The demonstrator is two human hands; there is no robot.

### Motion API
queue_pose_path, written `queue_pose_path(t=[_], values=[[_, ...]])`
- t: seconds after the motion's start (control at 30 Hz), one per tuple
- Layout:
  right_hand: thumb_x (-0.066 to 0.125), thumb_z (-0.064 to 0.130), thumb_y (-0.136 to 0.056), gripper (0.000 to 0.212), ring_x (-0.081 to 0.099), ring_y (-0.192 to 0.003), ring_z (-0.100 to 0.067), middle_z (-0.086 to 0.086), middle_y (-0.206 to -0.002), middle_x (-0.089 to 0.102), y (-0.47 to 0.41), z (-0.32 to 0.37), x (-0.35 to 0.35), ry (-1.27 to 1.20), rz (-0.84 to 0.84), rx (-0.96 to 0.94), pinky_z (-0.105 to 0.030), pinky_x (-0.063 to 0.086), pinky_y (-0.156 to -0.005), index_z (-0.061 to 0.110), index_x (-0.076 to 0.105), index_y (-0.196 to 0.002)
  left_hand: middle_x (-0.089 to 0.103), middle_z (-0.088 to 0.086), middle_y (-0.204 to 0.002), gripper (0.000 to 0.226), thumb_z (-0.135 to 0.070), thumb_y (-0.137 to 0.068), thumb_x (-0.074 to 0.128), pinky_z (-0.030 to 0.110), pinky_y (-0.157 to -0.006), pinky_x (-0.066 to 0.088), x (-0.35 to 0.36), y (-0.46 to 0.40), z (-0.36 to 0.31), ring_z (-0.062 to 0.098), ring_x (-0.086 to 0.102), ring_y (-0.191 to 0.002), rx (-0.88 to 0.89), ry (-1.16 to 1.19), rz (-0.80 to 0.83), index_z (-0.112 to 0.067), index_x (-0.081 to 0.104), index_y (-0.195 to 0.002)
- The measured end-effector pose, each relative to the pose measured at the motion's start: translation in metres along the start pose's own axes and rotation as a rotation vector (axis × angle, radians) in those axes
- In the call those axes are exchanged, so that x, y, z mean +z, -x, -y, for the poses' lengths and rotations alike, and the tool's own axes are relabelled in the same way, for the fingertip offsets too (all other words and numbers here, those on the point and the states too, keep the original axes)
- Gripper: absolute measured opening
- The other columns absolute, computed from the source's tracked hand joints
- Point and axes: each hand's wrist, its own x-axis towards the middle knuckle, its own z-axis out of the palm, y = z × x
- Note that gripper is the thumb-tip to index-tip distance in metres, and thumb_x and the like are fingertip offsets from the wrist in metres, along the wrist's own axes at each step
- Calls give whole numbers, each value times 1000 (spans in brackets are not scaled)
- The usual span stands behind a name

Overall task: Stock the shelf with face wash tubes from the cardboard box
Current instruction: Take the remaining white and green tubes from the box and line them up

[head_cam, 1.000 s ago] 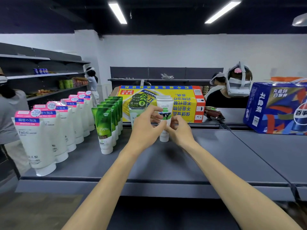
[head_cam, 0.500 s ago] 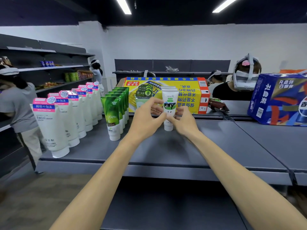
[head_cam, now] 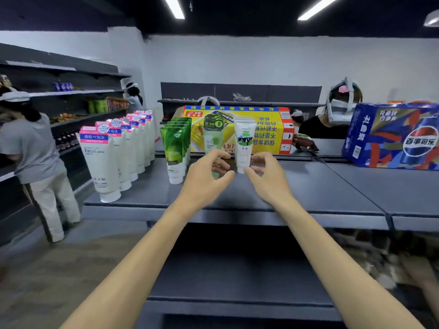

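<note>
A white face wash tube with a green and black label (head_cam: 244, 141) stands cap-down on the grey shelf top (head_cam: 320, 193), heading a short row of the same tubes. My left hand (head_cam: 206, 175) and my right hand (head_cam: 267, 176) hover on either side of its base, fingers apart and holding nothing. Just left stands a pale green tube row (head_cam: 212, 136), partly hidden by my left hand. Further left are dark green tubes (head_cam: 176, 150) and white tubes with pink tops (head_cam: 102, 162). The yellow cardboard box (head_cam: 268, 129) lies behind the rows.
A blue Pepsi carton (head_cam: 394, 136) sits on the shelf top at the right. A person in a grey shirt (head_cam: 33, 157) stands at the left wall shelves. Another person wearing a headset (head_cam: 332, 119) is behind the shelf. A lower grey shelf (head_cam: 237, 281) lies beneath my arms.
Both hands have let go of the white tube and drawn back toward me, fingers spread. The tube now stands by itself on the shelf top.
</note>
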Motion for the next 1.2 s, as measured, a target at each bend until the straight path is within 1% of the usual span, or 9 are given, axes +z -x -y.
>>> queue_pose_path(t=[0.07,0.13,0.2,0.47,0.57,0.73,1.0,1.1,1.2], values=[[63,15,-92,20,64,-100,-4,3,-118,57,35,9,0,3,-8,-3,-14,49,-84,22,56,-110,70,-3,-92,28,-17,-83,71,27,-81,55,-12,23,-1,10,68,-84,4,8,34,-20,63,-109],[61,14,-94,18,60,-98,6,7,-117,57,72,19,3,-1,-10,15,-3,46,-74,22,58,-110,70,-3,-92,27,-17,-84,71,26,-82,55,-26,45,1,7,68,-83,1,16,35,-21,62,-108],[62,14,-94,18,60,-98,7,7,-116,58,107,25,10,-20,-7,39,0,44,-69,22,60,-109,70,-5,-93,26,-19,-84,71,23,-82,55,-38,68,4,4,67,-84,-18,15,53,-24,62,-108],[68,24,-90,27,62,-101,5,10,-120,60,215,12,42,67,152,208,-9,46,-65,25,58,-115,67,-7,-96,27,-19,-86,70,10,-73,50,-50,166,36,3,65,-86,-160,85,163,-25,62,-111],[67,26,-91,27,63,-99,6,11,-120,60,249,-3,50,102,232,284,-6,45,-61,25,57,-117,67,-7,-95,27,-21,-85,70,15,-74,50,-43,203,56,6,65,-85,-228,79,199,-27,62,-110],[67,27,-93,28,64,-99,1,10,-119,59,296,-40,64,131,337,381,-9,45,-67,23,56,-118,67,-8,-93,24,-22,-87,69,15,-72,47,-24,262,93,0,64,-82,-367,79,248,-25,61,-110],[69,25,-90,30,67,-96,-4,7,-116,61,340,-100,88,153,475,508,-7,43,-70,21,58,-117,69,-3,-93,23,-18,-85,69,7,-69,47,-2,321,142,5,66,-79,-594,50,242,-22,63,-107],[70,23,-90,29,67,-95,-5,6,-114,61,355,-126,100,154,537,537,-5,45,-71,19,58,-116,69,-3,-89,23,-16,-84,70,9,-72,48,6,341,159,1,64,-74,-669,41,224,-21,64,-105],[69,21,-89,27,67,-96,-10,4,-112,62,373,-160,117,232,637,542,-17,48,-79,17,59,-114,68,0,-87,22,-12,-83,70,20,-75,54,15,371,175,2,63,-69,-760,70,239,-19,64,-103]])
